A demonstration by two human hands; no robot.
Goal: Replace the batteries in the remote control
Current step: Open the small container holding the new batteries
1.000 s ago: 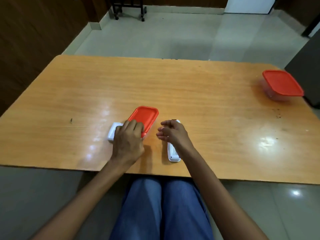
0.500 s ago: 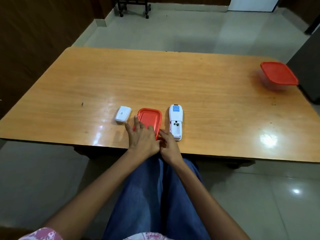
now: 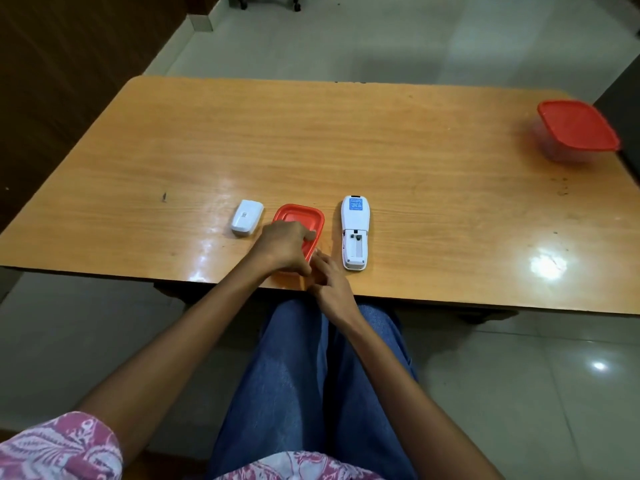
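Hands shifted from remote to red-lidded box: left hand pressing lid, right hand fingers loose at corner, holding nothing; likely opening it for batteries.

The left hand covers the near half of the small red-lidded box at the frame's centre, so its contents cannot be told. The right hand hides that box's near right corner. Print on the remote control label and on the white cover is too small to read. The chair legs are cut off at the top edge.
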